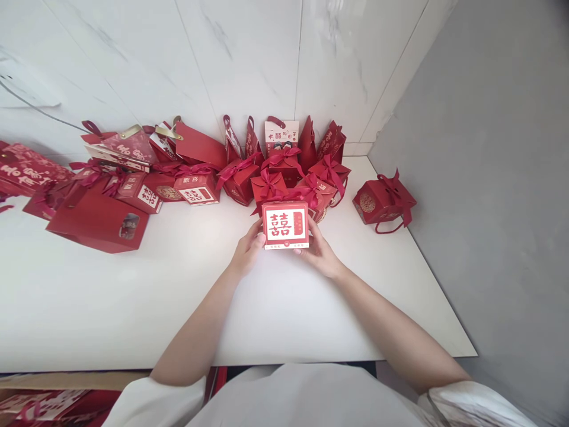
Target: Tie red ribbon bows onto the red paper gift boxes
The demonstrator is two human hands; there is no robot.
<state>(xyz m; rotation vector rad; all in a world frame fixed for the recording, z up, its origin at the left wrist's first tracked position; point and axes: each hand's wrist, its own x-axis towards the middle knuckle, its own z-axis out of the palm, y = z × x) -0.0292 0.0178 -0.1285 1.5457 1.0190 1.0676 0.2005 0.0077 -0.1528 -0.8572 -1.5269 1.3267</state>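
White-labelled gift box [287, 226] is held at the white table [284, 320]; whether they touch, I can't tell. Left on the table lies a red bag [95, 219]; toward its right edge, a ribboned box [377, 200]. The left hand [248, 249] and right hand [322, 255] pinch the gift box's sides, fingers partly hidden behind.

The box [285, 226] looks like smooth printed card with a low sheen. The bows [267, 182] look like soft satin ribbon, the large bag [91, 216] like plain matt card, its window [129, 226] like shiny plastic film. The table [275, 320] is smooth, faintly glossy; the tiles [249, 53] look polished. The side wall [480, 178] appears matt, the shirt [284, 397] matt cloth, the carton [75, 380] dull cardboard
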